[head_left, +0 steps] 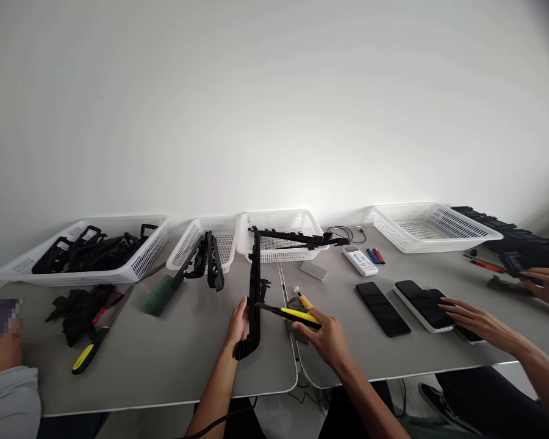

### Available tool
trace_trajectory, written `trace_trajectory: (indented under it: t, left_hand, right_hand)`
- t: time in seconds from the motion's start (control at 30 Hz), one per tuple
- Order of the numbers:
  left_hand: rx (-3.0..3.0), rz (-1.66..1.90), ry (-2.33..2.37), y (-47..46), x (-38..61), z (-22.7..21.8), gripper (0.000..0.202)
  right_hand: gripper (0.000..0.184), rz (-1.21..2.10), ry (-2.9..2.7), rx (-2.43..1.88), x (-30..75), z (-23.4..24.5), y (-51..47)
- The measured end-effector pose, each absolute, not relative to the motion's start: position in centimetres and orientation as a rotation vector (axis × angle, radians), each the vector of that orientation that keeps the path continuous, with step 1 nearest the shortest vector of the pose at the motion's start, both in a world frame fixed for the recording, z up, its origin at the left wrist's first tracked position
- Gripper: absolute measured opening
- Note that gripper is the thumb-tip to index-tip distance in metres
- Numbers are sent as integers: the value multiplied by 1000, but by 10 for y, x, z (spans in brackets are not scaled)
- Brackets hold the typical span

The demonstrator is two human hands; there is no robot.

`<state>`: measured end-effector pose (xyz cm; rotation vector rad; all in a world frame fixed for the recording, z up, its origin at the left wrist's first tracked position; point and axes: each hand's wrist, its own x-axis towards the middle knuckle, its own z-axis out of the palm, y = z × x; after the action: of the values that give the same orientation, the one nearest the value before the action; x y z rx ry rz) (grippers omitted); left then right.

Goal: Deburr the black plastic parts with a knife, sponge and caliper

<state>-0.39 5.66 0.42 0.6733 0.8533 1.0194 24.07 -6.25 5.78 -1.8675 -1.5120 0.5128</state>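
Note:
My left hand (238, 323) is closed around the lower part of a long black plastic strip (255, 280), which stands nearly upright over the table. In my right hand (327, 338) is a yellow-and-black utility knife (302, 316). Its blade touches or lies just in front of the strip's edge; I cannot tell which. Behind the strip, a white basket (281, 255) holds more long black strips (297, 238), whose ends stick out over the right rim. Small black pieces (264, 285) show just right of the held strip. A yellow-handled tool (304, 302) lies behind my right hand.
At left are a basket of black parts (149, 268), a smaller basket (229, 262), black scraps (75, 314) and a yellow-black handled tool (89, 353). Rightward lie a white remote (360, 261), phones (383, 309) and another basket (405, 244). Co-workers' hands (480, 320) are at both sides.

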Motion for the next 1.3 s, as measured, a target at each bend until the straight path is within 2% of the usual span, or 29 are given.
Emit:
trace_trajectory:
  t: [0.33, 0.57, 0.77, 1.0, 1.1, 1.2, 1.3]
  left_hand:
    - [615, 1092, 824, 51, 1, 13, 51]
    - [596, 1095, 862, 43, 3, 24, 51]
    - [562, 1078, 897, 39, 5, 36, 58]
    - [664, 1079, 932, 35, 6, 42, 79]
    - [707, 1071, 957, 34, 5, 43, 80]
    - [730, 1070, 960, 32, 5, 46, 75]
    - [770, 1060, 940, 30, 6, 49, 58]
  right_hand:
    - [56, 590, -1552, -1788, 250, 62, -44]
    - [54, 462, -1547, -1762, 257, 63, -17]
    - [55, 440, -1484, -1724, 253, 54, -2]
    - [56, 438, -1417, -1678, 252, 46, 6]
    - [54, 473, -1449, -1644, 253, 43, 9]
    - [54, 471, -1398, -1668, 255, 41, 10]
    - [55, 477, -1375, -1649, 257, 40, 11]
